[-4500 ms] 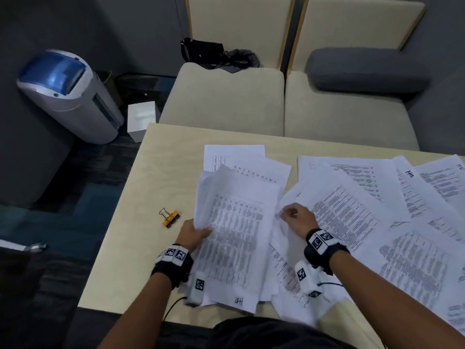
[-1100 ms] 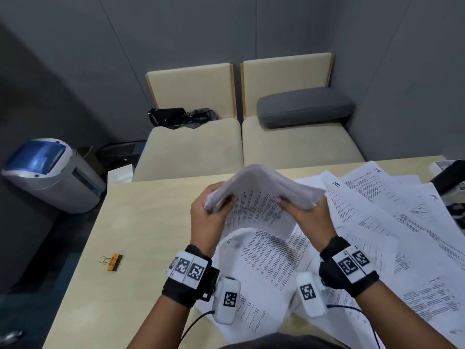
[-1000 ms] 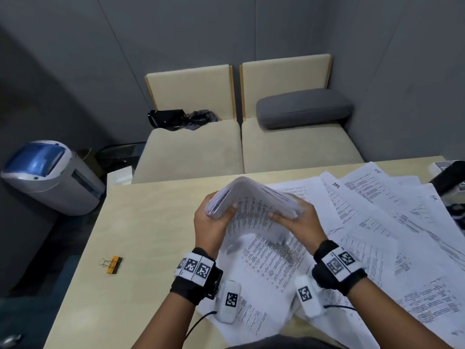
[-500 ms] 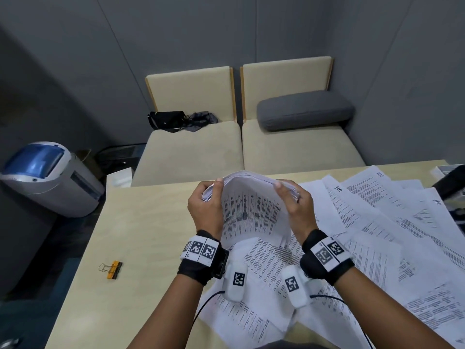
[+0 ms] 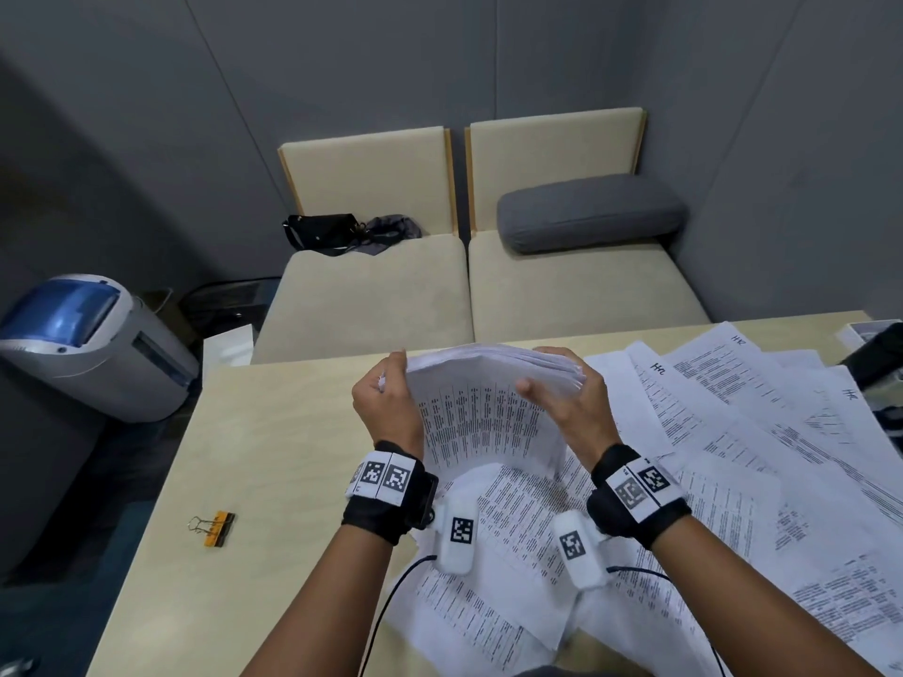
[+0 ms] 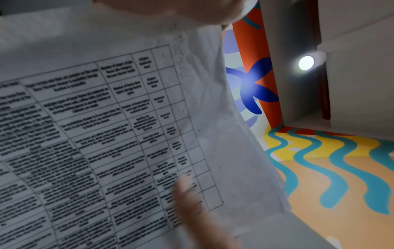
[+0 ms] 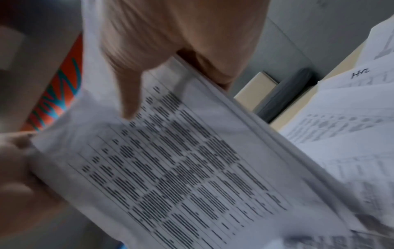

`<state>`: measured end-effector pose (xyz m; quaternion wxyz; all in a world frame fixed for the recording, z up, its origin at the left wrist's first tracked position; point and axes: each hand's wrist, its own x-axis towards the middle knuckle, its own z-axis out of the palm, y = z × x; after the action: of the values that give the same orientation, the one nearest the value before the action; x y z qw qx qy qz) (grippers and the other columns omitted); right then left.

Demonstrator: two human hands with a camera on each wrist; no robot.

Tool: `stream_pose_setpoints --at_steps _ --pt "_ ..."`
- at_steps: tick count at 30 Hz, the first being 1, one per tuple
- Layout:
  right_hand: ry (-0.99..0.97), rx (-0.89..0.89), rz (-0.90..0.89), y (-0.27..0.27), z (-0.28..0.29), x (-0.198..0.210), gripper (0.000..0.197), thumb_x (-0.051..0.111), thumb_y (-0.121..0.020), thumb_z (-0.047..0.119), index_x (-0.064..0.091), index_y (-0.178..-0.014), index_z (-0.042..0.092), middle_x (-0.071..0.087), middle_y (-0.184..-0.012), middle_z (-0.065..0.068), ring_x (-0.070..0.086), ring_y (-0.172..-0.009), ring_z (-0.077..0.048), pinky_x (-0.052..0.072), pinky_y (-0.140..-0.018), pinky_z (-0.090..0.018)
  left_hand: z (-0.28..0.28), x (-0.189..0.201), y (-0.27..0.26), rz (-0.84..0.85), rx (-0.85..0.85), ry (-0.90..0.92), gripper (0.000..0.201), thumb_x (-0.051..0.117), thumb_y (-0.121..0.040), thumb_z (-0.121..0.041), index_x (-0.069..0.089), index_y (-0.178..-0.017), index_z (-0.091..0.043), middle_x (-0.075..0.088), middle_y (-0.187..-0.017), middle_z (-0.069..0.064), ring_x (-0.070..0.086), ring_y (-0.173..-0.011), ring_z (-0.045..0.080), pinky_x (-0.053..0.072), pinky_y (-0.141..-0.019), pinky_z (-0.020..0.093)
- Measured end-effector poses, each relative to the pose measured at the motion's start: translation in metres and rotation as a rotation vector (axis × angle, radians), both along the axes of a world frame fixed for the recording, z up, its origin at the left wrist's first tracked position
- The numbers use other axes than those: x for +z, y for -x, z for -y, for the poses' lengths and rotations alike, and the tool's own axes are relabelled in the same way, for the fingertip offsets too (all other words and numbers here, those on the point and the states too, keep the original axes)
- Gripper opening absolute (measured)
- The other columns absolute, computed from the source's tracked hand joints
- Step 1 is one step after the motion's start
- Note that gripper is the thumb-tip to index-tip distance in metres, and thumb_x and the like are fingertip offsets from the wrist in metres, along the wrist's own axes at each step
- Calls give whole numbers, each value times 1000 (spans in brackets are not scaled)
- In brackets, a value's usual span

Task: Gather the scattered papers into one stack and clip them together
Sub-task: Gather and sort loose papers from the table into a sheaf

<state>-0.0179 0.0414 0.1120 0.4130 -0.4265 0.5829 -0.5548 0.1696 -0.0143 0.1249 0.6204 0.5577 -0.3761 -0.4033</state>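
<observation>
A thick stack of printed papers [image 5: 483,412] stands upright above the table, its top edge bowed, printed tables facing me. My left hand [image 5: 386,403] grips its left edge and my right hand [image 5: 567,398] grips its right edge, thumb on the front page. The left wrist view is filled by the front page [image 6: 106,134]; the right wrist view shows the stack's edge [image 7: 245,118] under my right fingers [image 7: 132,94]. More loose sheets [image 5: 733,432] lie spread over the table's right half and under my wrists. An orange binder clip [image 5: 215,527] lies on the table at the left.
The light wooden table [image 5: 273,481] has bare surface on its left side. Beyond its far edge stand two beige seats [image 5: 464,285] with a grey cushion [image 5: 586,212] and a black bag [image 5: 332,232]. A grey-blue bin [image 5: 88,344] stands on the floor at left.
The stack, gathered flat on the table 4.5 s ago, is lifted and turned upright between both hands; over the last second its edges came more level.
</observation>
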Motion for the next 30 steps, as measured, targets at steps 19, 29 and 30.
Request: stream_pose_setpoints --at_steps 19,29,30 --pt "-350 79 -241 -9 14 -70 34 80 -77 31 68 -90 1 71 -84 -13 68 -78 -27 57 -70 -37 -6 -79 -6 -306 -159 -399 86 13 -90 -73 55 -133 -12 62 -129 14 61 -113 31 47 -101 43" --pt "-374 -21 -183 -9 17 -80 31 77 -81 24 66 -96 -1 70 -90 -18 65 -82 -26 53 -71 -30 -3 -99 -15 256 -471 -175 47 70 -83 -41 49 -119 -20 65 -112 -1 65 -101 17 55 -89 39" --pt "-368 -37 -192 -11 20 -79 26 76 -82 23 66 -92 1 68 -85 -15 65 -79 -27 54 -70 -31 -2 -100 -18 396 -468 -165 40 69 -86 -26 48 -119 -20 64 -112 -1 64 -100 18 55 -89 38"
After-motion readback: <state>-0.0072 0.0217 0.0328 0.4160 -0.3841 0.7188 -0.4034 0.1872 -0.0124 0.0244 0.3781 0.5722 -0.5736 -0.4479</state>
